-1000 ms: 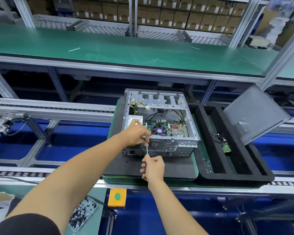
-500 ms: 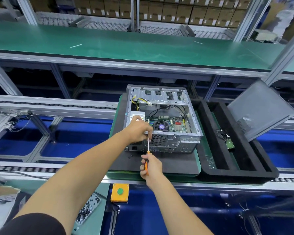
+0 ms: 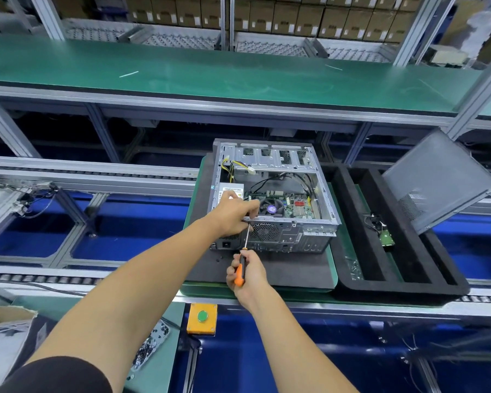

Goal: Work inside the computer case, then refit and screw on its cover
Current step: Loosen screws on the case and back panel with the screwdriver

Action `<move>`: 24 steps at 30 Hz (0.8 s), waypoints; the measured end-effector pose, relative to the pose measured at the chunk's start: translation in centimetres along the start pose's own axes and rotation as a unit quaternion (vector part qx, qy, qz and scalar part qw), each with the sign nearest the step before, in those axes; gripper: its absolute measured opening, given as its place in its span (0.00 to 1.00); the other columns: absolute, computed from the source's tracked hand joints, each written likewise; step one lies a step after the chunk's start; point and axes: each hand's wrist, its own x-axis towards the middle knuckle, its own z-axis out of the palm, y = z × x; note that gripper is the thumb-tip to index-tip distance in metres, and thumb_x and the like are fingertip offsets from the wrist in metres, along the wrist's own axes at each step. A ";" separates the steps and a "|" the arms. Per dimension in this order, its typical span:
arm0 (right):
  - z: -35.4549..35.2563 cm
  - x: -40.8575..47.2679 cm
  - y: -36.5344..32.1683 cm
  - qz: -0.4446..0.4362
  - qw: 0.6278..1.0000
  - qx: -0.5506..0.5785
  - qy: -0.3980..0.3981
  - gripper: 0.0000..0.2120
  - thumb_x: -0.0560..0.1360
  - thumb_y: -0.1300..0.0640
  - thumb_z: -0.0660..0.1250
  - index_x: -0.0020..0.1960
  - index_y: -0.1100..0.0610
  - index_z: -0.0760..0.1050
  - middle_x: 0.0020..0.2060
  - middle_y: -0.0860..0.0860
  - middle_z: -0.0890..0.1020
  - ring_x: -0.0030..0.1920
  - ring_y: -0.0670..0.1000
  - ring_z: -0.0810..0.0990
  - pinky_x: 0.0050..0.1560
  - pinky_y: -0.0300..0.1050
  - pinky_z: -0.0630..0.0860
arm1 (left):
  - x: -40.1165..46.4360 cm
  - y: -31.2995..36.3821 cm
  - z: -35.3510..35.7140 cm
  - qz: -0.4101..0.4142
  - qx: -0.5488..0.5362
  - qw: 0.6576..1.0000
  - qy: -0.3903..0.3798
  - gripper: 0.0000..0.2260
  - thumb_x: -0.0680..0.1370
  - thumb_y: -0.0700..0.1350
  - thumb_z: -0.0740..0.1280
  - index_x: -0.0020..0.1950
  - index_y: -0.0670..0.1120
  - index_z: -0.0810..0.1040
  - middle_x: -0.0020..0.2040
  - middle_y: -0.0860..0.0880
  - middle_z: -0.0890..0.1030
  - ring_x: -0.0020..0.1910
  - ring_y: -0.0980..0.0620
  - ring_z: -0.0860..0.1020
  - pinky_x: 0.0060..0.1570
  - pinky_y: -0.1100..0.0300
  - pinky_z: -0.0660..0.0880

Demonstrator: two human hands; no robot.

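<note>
An open computer case (image 3: 301,231) lies on a black foam pad (image 3: 289,268), its motherboard and fan exposed. My left hand (image 3: 234,212) rests curled on the case's near rim, fingers pinched at the tip of a screwdriver (image 3: 243,259). The tool has an orange and black handle, which my right hand (image 3: 247,275) grips just in front of the case's rear panel; its shaft points up to the rim. The grey side cover (image 3: 440,180) leans tilted at the right, off the case.
A black foam tray (image 3: 394,282) right of the case holds a hard drive (image 3: 386,238) and small screws. A yellow box with a green button (image 3: 202,317) sits on the near rail. A tray of dark screws (image 3: 150,347) lies at lower left. A green shelf (image 3: 238,78) spans behind.
The view has shifted slightly downward. My right hand slid lower on the screwdriver, exposing more of the orange handle. My left hand stays at the case's rim by the tip.
</note>
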 end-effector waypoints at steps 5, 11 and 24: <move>1.2 0.3 1.1 -0.185 0.958 -0.155 0.159 0.06 0.72 0.64 0.67 0.42 0.61 0.70 0.28 0.53 0.75 0.19 0.50 0.66 0.23 0.39 0.64 | 0.1 -0.4 0.3 0.011 0.001 1.000 0.008 0.18 0.72 0.41 0.75 0.48 0.52 0.66 0.34 0.63 0.69 0.37 0.50 0.73 0.63 0.53 0.58; 0.2 0.4 0.6 -0.233 0.921 -0.264 0.168 0.07 0.77 0.60 0.66 0.42 0.62 0.73 0.26 0.54 0.80 0.20 0.51 0.77 0.24 0.43 0.72 | 0.3 -0.4 0.9 -0.016 -0.010 1.000 0.007 0.22 0.73 0.42 0.75 0.52 0.54 0.63 0.50 0.59 0.78 0.45 0.53 0.78 0.65 0.55 0.55; -0.3 -0.3 -1.6 -0.008 0.994 -0.066 -0.083 0.12 0.79 0.60 0.54 0.37 0.55 0.66 0.28 0.48 0.64 0.22 0.48 0.59 0.20 0.40 0.58 | 0.5 -0.9 0.4 -0.028 -0.049 0.998 -0.033 0.24 0.70 0.45 0.77 0.57 0.55 0.65 0.53 0.57 0.78 0.54 0.54 0.72 0.69 0.50 0.51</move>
